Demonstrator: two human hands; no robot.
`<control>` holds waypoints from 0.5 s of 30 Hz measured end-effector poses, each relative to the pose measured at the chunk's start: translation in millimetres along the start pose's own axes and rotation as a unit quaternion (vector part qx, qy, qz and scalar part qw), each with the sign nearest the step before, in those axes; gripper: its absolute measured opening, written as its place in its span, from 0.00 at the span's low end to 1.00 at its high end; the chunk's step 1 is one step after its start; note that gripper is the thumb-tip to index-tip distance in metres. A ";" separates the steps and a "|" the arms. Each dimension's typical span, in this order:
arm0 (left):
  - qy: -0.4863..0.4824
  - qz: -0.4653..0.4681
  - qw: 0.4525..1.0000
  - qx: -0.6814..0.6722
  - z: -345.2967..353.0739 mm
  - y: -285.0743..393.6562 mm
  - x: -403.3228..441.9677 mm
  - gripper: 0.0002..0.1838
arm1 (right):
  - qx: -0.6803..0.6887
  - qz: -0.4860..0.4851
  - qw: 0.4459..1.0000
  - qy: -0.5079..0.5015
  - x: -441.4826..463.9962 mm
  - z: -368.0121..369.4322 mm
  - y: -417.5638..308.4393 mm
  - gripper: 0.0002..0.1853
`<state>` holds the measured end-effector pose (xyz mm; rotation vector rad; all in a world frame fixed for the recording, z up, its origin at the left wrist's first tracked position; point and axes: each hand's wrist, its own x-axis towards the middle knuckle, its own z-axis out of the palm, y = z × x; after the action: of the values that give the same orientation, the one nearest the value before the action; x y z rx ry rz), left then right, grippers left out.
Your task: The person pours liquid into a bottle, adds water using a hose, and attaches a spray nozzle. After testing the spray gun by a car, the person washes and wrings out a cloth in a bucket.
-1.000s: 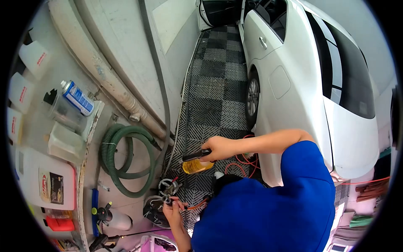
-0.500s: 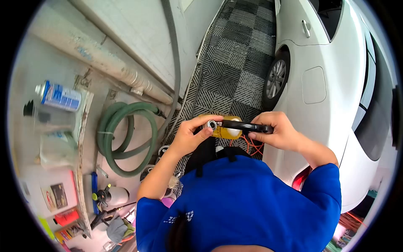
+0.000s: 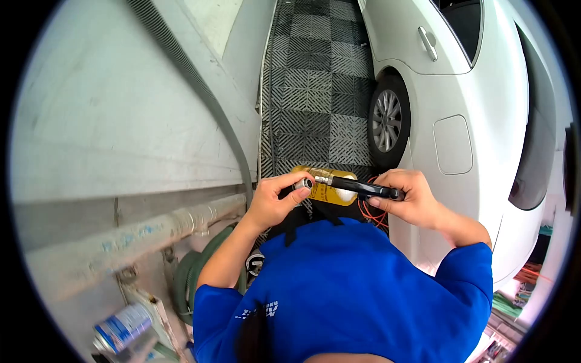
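Observation:
My left hand (image 3: 279, 196) pinches a short metal hose coupler (image 3: 304, 183) between thumb and fingers, its round opening showing. My right hand (image 3: 407, 195) is closed around the rear of a black spray gun (image 3: 361, 187). The gun's silver plug (image 3: 322, 179) points left toward the coupler, close to it; whether they touch I cannot tell. Just beneath the gun is a yellow bottle (image 3: 321, 193) with a white area at its right end. I cannot make out how the bottle joins the gun.
A white car (image 3: 417, 97) with its rear wheel (image 3: 387, 118) stands at right. Black and grey floor tiles (image 3: 311, 88) run ahead. Along the left are a wall, a grey hose (image 3: 193, 75), a pipe (image 3: 151, 233), a coiled green hose (image 3: 189, 278) and a blue-white can (image 3: 124, 327). Orange hose (image 3: 370, 212) hangs below.
My view has swung, so the left shelf and green hose sit lower and partly out of sight. The coupler has tilted toward the gun's plug, and more of the yellow bottle shows.

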<state>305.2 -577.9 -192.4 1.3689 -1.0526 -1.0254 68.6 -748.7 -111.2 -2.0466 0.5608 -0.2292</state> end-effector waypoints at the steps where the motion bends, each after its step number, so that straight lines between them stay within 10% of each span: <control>1: -0.008 0.001 1.000 0.008 -6.0 -1.0 16.4 0.16 | 0.010 -0.025 1.000 -0.002 17.1 -4.0 3.5 0.11; 15: -0.153 0.070 0.974 0.152 -48.8 21.6 337.0 0.13 | -0.114 -0.107 0.981 -0.111 265.6 -196.5 91.6 0.14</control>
<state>431.7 -894.4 -175.2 1.3797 -1.5671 -1.0199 199.6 -1065.5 -105.0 -2.3197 0.2372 -0.0611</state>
